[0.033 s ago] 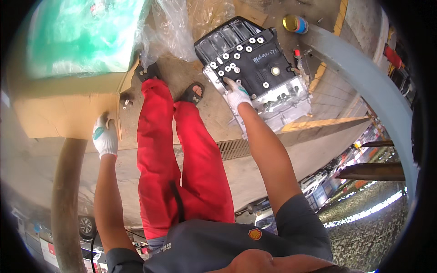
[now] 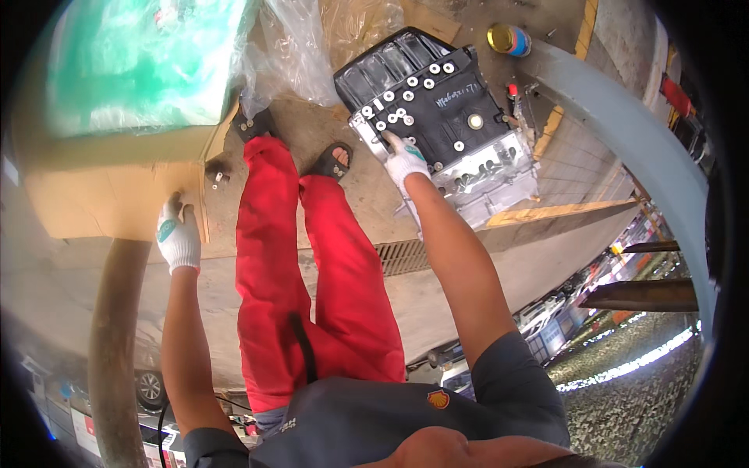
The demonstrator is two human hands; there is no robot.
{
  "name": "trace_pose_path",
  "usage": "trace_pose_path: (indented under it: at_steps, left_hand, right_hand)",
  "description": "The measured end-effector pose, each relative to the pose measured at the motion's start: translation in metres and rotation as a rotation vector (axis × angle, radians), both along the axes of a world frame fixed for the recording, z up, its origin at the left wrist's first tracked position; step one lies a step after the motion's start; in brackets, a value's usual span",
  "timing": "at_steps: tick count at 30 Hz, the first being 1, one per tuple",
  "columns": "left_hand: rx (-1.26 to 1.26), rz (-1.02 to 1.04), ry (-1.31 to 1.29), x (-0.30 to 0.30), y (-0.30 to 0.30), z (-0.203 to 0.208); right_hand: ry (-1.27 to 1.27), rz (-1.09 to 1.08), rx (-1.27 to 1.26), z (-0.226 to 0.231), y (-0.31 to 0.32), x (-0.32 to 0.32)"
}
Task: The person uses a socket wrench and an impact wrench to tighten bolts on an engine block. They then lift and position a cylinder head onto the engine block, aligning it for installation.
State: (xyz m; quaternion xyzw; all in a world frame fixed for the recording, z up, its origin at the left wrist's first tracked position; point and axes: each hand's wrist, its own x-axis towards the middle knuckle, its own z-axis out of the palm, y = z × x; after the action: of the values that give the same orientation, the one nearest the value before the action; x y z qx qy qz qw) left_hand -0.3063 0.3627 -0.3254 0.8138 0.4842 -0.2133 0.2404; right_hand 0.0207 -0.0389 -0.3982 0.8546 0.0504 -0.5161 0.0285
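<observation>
A dark engine block (image 2: 441, 117) with silver metal edges lies on the concrete at the upper right. Several small white rings with dark centres (image 2: 408, 96) sit scattered over its black face. My right hand (image 2: 406, 162), in a white glove with darkened fingertips, rests at the block's near left edge with its fingers stretched onto the face, close to a few rings. I see nothing held in it. On the left, my gloved left hand (image 2: 179, 238) hangs against the side of a cardboard box (image 2: 117, 191), fingers apart and holding nothing.
Green, plastic-wrapped material (image 2: 148, 66) tops the box. Clear plastic sheeting (image 2: 292, 51) lies beyond my feet. A round can (image 2: 509, 40) and a red-capped tube (image 2: 512, 91) are near the block. A curved grey rail (image 2: 624, 117) arcs along the right; a brown post (image 2: 117, 343) stands left.
The view has shifted very slightly. Both hands, the engine block and the rings keep their places relative to one another.
</observation>
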Motion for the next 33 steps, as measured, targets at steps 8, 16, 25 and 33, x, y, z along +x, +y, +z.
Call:
trace_pose_path:
  at_steps: [8,16,25,33]
  left_hand:
    - [0.314,-0.684,0.081,0.076,0.006,-0.008]
    - [0.069,-0.813,0.301,0.112,0.014,-0.045]
    - [0.051,-0.89,0.244,0.139,0.078,-0.002]
    - [-0.054,-0.899,0.207,0.148,0.119,0.12]
  right_hand:
    - [-0.038,0.15,0.073,0.018,-0.025,0.018]
    - [-0.008,-0.943,0.256,0.136,-0.11,-0.067]
    - [0.114,-0.795,0.367,0.174,-0.111,-0.111]
    - [0.119,-0.749,0.38,0.196,-0.075,-0.085]
